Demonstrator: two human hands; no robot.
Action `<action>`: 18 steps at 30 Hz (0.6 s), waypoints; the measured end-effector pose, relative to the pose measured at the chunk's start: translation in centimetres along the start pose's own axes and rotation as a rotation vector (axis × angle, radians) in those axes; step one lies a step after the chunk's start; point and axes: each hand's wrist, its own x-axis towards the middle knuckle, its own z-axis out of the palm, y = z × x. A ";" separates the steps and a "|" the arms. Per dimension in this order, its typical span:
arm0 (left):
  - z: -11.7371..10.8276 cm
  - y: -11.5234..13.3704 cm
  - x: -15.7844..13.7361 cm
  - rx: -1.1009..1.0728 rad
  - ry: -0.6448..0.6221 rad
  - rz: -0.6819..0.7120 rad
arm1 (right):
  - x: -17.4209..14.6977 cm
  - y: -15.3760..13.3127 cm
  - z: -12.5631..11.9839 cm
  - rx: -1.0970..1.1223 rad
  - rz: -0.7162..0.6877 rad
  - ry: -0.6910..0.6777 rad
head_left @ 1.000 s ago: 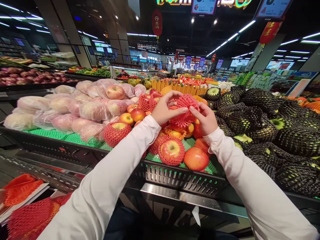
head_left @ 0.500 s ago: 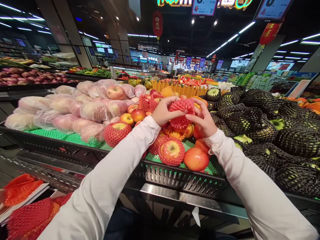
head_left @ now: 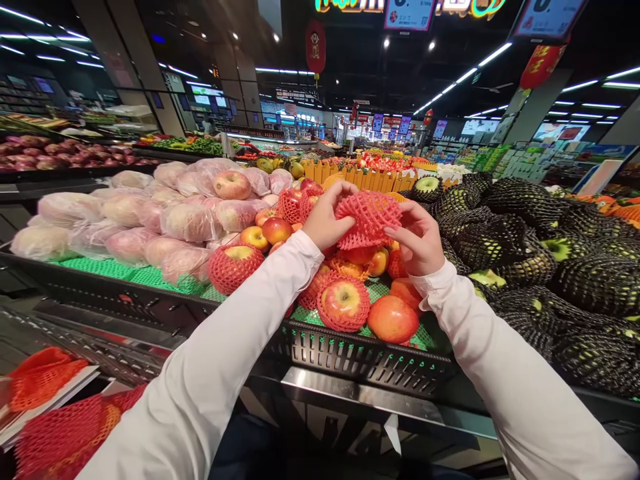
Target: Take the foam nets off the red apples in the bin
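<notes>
Above the apple pile, a red foam fruit net (head_left: 369, 219) is stretched between my two hands. My left hand (head_left: 327, 219) grips its left side, with the thumb in front and the fingers curled behind. The right edge of the net is pinched between the thumb and fingers of my right hand (head_left: 421, 240). Whether an apple fills the net is hard to tell. Just below lie loose apples, among them a red apple (head_left: 393, 319) near the front rim and a netted apple (head_left: 343, 301) beside it.
Plastic-wrapped fruit (head_left: 187, 223) is heaped to the left. Produce in black nets (head_left: 520, 247) piles up on the right. A black crate (head_left: 360, 353) with a slotted front wall edges the display. Loose red foam nets (head_left: 65, 433) lie at lower left.
My right hand has moved slightly right and down, drawing the net's edge outward. The net has turned from a rounded bundle to a wider, stretched shape. My left hand has barely moved.
</notes>
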 end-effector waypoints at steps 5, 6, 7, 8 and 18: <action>-0.2 1.3 0.2 -0.199 -0.099 -0.214 | 0.1 -0.8 0.1 0.131 0.062 0.043; -0.1 1.7 0.1 -0.269 -0.102 -0.317 | 0.1 -1.0 0.2 0.157 0.070 0.052; 0.0 2.2 0.1 -0.348 -0.098 -0.423 | 0.2 -1.3 0.4 0.179 0.071 0.061; 0.1 2.7 -0.1 -0.431 -0.093 -0.516 | 0.2 -1.5 0.5 0.195 0.070 0.070; -0.6 4.1 -0.2 -0.827 -0.063 -0.508 | -0.1 -2.4 0.8 0.114 0.136 0.010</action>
